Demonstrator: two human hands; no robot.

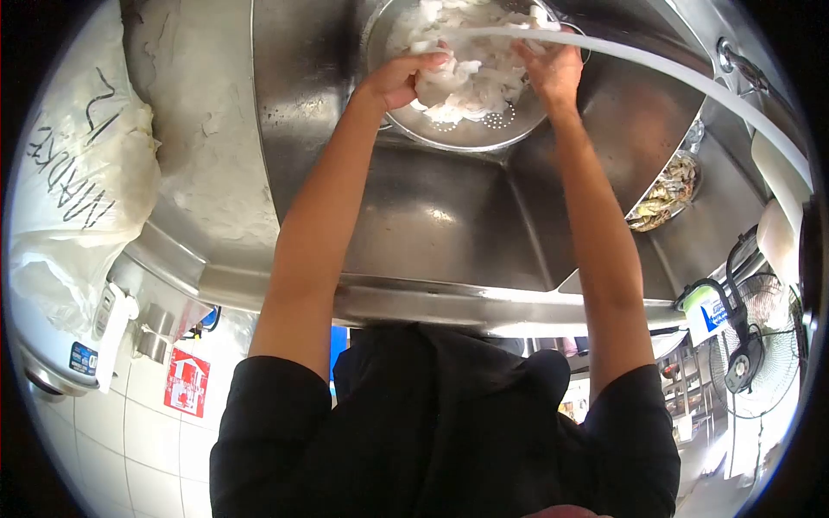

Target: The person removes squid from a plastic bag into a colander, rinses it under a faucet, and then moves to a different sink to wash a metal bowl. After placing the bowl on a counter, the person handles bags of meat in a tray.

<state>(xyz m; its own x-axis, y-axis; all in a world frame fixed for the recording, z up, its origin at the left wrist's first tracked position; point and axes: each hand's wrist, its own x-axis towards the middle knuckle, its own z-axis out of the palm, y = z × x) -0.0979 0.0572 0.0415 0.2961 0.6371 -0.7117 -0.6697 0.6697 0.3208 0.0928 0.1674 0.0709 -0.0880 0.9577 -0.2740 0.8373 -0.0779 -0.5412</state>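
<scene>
A metal colander [484, 142] with a perforated bottom sits in the sink at the top of the head view. Inside it lies a heap of soft, wet white food pieces [471, 91]; their exact kind I cannot make out. My left hand [410, 78] is closed on some of these pieces at the heap's left side. On the right side, my right hand [553, 71] curls into the heap, its fingertips partly hidden by the food. A white hose [665, 59] arcs in from the right and reaches over the colander, just above my right hand.
The steel sink [432, 220] surrounds the colander. Food scraps [665, 194] lie in a basin at right. A marked white plastic bag [78, 164] stands at far left, beside a whitish-coated steel surface [203, 112]. A black fan [743, 363] is at lower right.
</scene>
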